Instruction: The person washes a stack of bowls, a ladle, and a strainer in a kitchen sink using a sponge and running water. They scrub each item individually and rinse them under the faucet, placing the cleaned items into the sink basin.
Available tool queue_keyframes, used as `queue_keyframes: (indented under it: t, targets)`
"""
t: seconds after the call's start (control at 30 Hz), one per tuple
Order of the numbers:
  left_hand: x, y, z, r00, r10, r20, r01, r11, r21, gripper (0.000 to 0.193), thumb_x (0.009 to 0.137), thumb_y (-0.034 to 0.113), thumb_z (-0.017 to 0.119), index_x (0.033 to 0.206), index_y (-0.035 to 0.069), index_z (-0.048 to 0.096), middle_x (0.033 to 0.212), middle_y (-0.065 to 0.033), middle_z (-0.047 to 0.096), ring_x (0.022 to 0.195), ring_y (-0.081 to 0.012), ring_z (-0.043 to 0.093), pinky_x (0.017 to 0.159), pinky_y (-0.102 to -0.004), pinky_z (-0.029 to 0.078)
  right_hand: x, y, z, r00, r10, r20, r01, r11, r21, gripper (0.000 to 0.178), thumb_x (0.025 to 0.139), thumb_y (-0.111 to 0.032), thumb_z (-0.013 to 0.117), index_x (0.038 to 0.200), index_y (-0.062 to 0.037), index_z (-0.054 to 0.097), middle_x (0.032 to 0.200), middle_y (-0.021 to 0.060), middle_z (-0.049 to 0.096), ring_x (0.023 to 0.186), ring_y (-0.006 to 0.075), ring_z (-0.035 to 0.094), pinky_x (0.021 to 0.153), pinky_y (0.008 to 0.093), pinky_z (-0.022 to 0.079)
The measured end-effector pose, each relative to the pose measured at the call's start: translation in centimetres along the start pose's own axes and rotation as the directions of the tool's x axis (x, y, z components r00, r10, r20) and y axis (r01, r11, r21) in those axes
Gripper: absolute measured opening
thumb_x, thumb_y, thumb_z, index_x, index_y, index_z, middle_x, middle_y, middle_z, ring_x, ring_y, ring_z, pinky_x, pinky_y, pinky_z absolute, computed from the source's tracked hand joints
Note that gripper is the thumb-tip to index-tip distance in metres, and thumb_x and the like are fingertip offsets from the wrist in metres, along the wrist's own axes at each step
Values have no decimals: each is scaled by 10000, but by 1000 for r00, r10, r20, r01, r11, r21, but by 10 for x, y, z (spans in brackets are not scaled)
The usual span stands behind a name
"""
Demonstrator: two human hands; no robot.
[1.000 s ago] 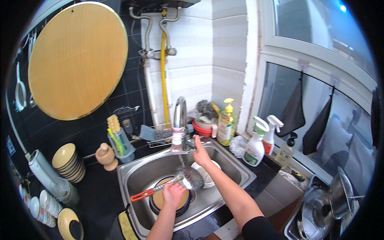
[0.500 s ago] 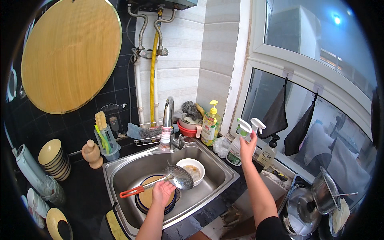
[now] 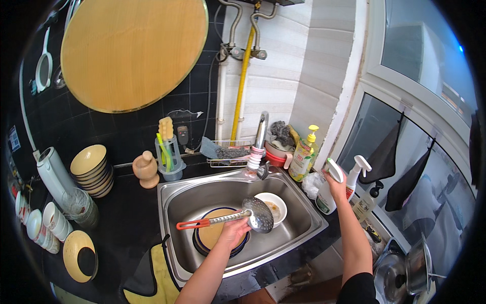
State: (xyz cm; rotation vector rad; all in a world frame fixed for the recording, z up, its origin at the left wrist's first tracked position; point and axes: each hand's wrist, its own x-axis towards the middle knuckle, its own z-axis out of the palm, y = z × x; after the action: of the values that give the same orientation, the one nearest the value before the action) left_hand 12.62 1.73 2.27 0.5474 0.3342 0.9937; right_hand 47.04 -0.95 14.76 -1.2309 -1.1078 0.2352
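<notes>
Over the sink [image 3: 177, 200], my left hand [image 3: 236, 232] is closed round the metal shank of a skimmer [image 3: 260, 215]. Its perforated round bowl points right and its orange handle points left. Below it, a stack of plates [image 3: 210, 235] with dark blue rims lies in the basin. A white bowl [image 3: 276, 203] with food residue sits behind the skimmer. My right hand [image 3: 336, 185] is closed round the neck of a spray bottle [image 3: 325, 199] with a green and white trigger head, at the sink's right. My fingers are partly hidden. A second spray bottle [image 3: 361, 166] with a white trigger stands beside it.
The faucet [image 3: 260, 134] rises behind the basin, with a yellow-pump soap bottle [image 3: 305, 154] to its right. Stacked bowls [image 3: 91, 172], a wooden mortar [image 3: 146, 171] and a brush holder [image 3: 172, 162] stand left. Metal pots [image 3: 392, 273] sit at lower right, below the window.
The view has swung left, so the scene sits farther right. My right hand has closed on the green-and-white spray bottle's neck. The skimmer stays in my left hand over the sink.
</notes>
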Motion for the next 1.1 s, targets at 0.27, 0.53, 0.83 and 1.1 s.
queue_keyframes:
  t: [0.27, 0.53, 0.83, 1.1]
  targets:
    - [2, -5, 0, 999, -34, -19, 36, 994, 100, 311, 790, 5, 570, 1088, 9, 478, 1003, -108, 576, 916, -208, 573, 799, -342, 472, -29, -63, 39, 909, 100, 406, -12, 977, -215, 205, 692, 14, 615, 887, -41, 585, 843, 19, 615, 755, 101, 549, 682, 237, 435]
    - [3, -5, -1, 996, -89, -23, 92, 985, 145, 308, 806, -27, 532, 1106, -2, 469, 1037, -108, 557, 948, -200, 559, 814, -338, 479, -66, -91, 102, 526, 279, 803, -4, 945, -326, 241, 700, -63, 614, 937, -19, 599, 860, 77, 641, 805, 162, 609, 735, 273, 463]
    - [6, -9, -6, 997, -77, 18, 75, 992, 100, 321, 804, -14, 541, 1118, -4, 473, 1030, -97, 566, 953, -192, 560, 828, -330, 474, -78, -106, 143, 398, 233, 887, 328, 867, -375, 239, 668, -142, 650, 895, -73, 620, 825, 115, 625, 751, 275, 593, 694, 331, 466]
    - [3, -7, -2, 997, -63, 38, 58, 991, 123, 288, 803, -3, 545, 1088, 0, 500, 1030, -111, 568, 959, -204, 555, 836, -342, 458, -85, -95, 157, 390, 161, 907, 381, 868, -318, 218, 664, -186, 643, 835, -52, 617, 790, 140, 624, 739, 285, 601, 678, 340, 473]
